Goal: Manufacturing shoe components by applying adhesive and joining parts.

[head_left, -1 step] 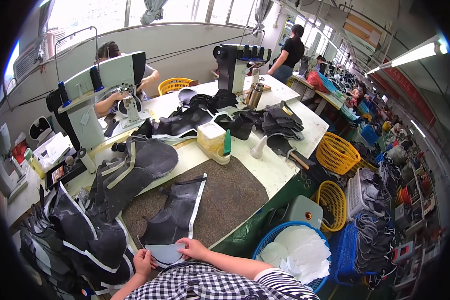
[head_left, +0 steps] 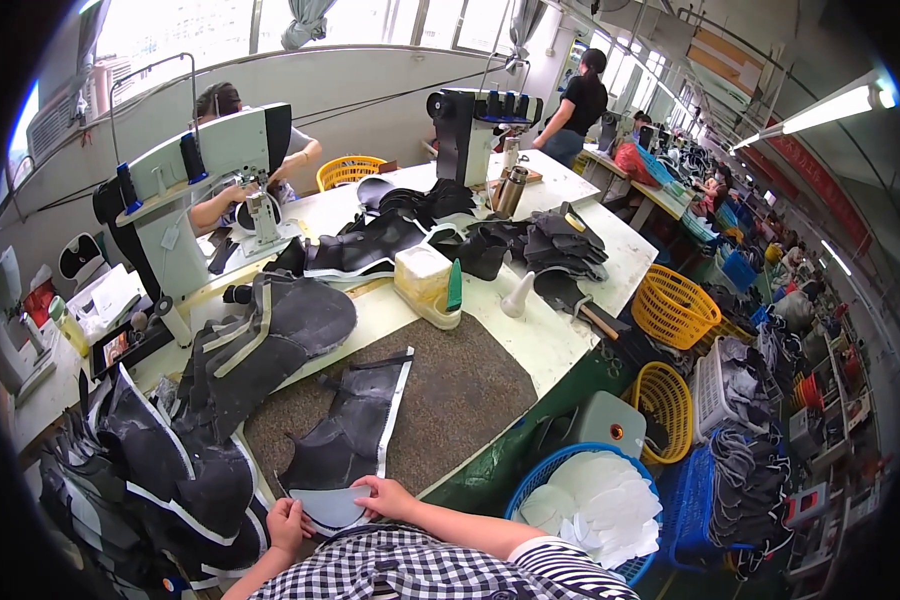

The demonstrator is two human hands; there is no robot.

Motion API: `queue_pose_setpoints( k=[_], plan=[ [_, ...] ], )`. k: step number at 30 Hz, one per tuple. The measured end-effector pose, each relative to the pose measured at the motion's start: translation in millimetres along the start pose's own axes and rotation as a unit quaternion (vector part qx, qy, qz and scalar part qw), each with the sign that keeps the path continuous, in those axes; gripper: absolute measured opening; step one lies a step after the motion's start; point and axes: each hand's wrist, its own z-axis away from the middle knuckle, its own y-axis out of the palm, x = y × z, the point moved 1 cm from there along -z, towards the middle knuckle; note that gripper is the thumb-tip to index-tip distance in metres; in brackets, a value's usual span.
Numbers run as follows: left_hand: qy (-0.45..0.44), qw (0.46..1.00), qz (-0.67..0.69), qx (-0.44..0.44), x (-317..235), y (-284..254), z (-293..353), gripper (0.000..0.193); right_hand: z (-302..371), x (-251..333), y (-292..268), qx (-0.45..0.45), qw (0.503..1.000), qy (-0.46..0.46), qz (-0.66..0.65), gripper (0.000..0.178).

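Matting (head_left: 460,400) bears the dark piece (head_left: 355,420), windows (head_left: 190,40) beyond.

Pale table (head_left: 625,238): brown mat (head_left: 460,400) under white-edged black piece (head_left: 355,420); dark stack (head_left: 568,245), metal flask (head_left: 511,193).

The right hand's fingers (head_left: 366,497) cover one corner of the grey panel (head_left: 328,507); behind the sewing machine (head_left: 232,142), a co-worker (head_left: 218,100) half hidden!
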Motion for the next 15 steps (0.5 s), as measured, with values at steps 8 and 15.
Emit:
queue_pose_setpoints(
  k=[8, 15],
  plan=[
    [0.024, 1.0, 0.004, 0.001, 1.4, 0.3, 0.9, 0.017, -0.2, -2.2, -0.2, -0.006, 1.0, -0.017, 0.008, 0.031],
    [0.014, 1.0, -0.003, -0.003, 2.6, -0.4, 0.4, 0.017, -1.6, -5.8, 0.2, 0.005, 1.0, -0.009, -0.014, 0.031]
  ],
)
